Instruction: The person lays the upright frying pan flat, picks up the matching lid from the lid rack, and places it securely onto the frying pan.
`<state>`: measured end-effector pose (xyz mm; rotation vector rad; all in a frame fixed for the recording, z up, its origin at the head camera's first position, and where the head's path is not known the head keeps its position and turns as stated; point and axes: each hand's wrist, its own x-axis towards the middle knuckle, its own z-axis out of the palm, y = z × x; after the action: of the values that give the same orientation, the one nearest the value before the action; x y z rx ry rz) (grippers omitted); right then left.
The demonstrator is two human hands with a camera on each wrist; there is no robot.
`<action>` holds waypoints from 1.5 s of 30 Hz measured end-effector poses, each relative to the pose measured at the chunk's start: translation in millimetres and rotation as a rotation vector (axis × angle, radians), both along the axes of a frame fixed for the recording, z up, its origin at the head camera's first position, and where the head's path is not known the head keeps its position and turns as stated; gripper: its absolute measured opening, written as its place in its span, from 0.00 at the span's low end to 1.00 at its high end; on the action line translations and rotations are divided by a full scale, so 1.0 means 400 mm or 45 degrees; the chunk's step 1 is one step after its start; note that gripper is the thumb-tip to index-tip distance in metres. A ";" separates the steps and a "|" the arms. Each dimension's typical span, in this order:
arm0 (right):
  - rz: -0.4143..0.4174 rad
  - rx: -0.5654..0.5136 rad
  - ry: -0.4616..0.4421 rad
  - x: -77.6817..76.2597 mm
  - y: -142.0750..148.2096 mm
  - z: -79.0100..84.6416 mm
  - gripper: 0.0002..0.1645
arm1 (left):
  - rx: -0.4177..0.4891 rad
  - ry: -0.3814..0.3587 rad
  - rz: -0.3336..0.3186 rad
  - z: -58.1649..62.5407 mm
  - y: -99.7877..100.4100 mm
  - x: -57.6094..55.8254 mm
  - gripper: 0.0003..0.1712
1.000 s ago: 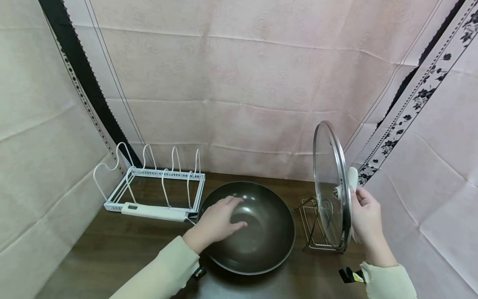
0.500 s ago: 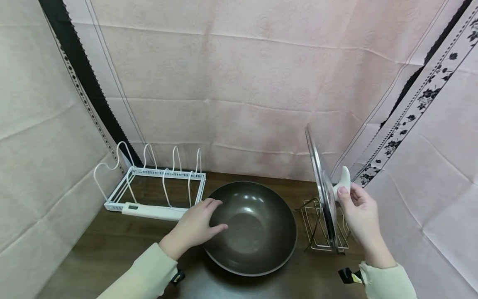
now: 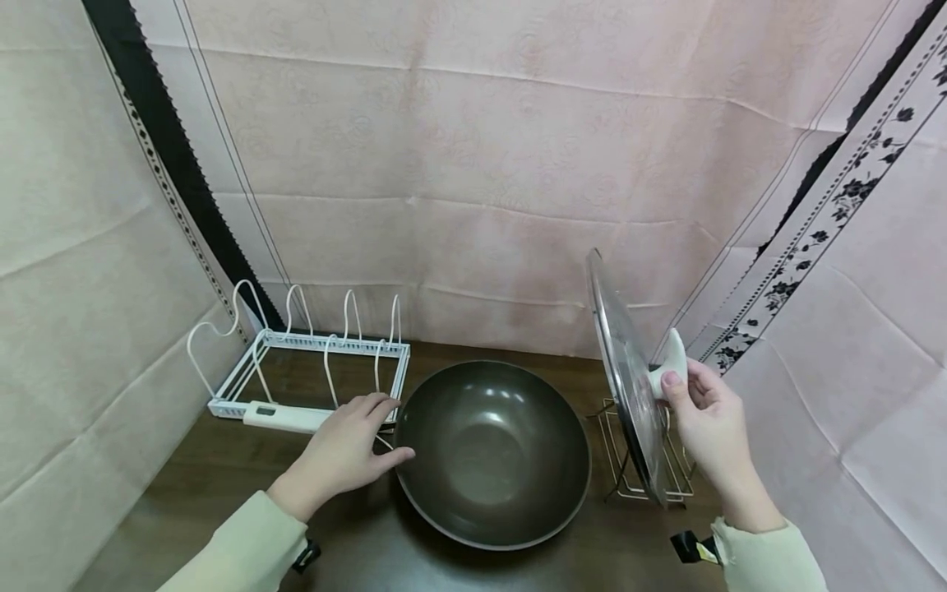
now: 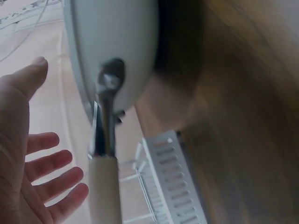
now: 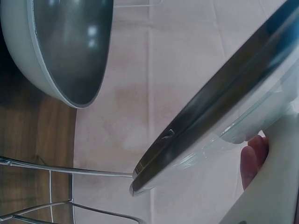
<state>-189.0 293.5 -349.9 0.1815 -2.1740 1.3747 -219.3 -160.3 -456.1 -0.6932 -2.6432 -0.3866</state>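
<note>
A dark frying wok (image 3: 496, 452) sits on the wooden surface, its white handle (image 3: 284, 417) pointing left. My left hand (image 3: 344, 444) hovers over the handle near the wok's rim, fingers spread and thumb apart. In the left wrist view those fingers (image 4: 53, 186) stand beside the handle, not wrapped round it. With my right hand (image 3: 713, 415) I pinch the white knob (image 3: 672, 370) of a glass lid (image 3: 621, 370). The lid tilts left above the small wire stand (image 3: 684, 469), its steel rim (image 5: 187, 144) close to the stand's wire in the right wrist view.
At the left, a white dish rack (image 3: 358, 345) with upright loops stands behind the wok handle. Pale patterned cloth (image 3: 510, 164) hangs around the back and sides. Brown wooden surface (image 3: 192, 493) extends in front.
My left hand has moved left from over the wok to its handle. The lid, held in my right hand, has turned edge-on and then leaned left toward the wok.
</note>
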 end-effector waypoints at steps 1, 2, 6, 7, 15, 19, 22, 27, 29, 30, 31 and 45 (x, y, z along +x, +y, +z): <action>0.007 0.004 0.004 0.001 -0.002 0.001 0.21 | -0.004 -0.001 0.001 -0.003 -0.007 0.000 0.45; 0.014 0.003 0.005 0.001 -0.004 0.002 0.21 | -0.008 -0.002 0.002 -0.006 -0.013 0.000 0.45; 0.011 0.056 0.041 0.000 -0.011 0.008 0.19 | -0.025 -0.006 0.009 -0.016 -0.037 0.000 0.46; 0.011 0.070 0.048 0.000 -0.013 0.009 0.19 | -0.027 -0.006 0.010 -0.019 -0.042 0.000 0.46; 0.047 0.139 0.092 -0.004 -0.020 0.001 0.18 | -0.045 0.008 -0.008 -0.057 -0.066 0.003 0.47; 0.059 0.146 0.105 -0.008 -0.020 -0.005 0.20 | -0.020 0.037 -0.009 -0.075 -0.069 -0.001 0.47; 0.056 0.172 0.109 -0.003 -0.027 0.000 0.20 | 0.011 0.048 -0.033 -0.083 -0.067 -0.004 0.45; 0.075 0.224 0.122 0.024 -0.058 0.032 0.19 | 0.031 0.027 -0.038 -0.093 -0.069 -0.005 0.44; 0.089 0.241 0.147 0.032 -0.068 0.041 0.19 | 0.040 0.024 -0.039 -0.095 -0.069 -0.006 0.43; 0.090 0.252 0.154 0.034 -0.072 0.043 0.18 | 0.045 0.027 -0.040 -0.095 -0.069 -0.007 0.42; 0.090 0.265 0.160 0.035 -0.075 0.045 0.18 | 0.048 0.033 -0.043 -0.097 -0.069 -0.009 0.41; 0.028 0.514 0.191 -0.022 -0.043 -0.045 0.23 | 0.087 0.071 0.037 -0.119 -0.060 -0.013 0.23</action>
<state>-197.8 276.4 -367.9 0.4446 -2.3012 0.8865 -224.7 -184.2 -503.7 -0.6346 -2.5717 -0.4403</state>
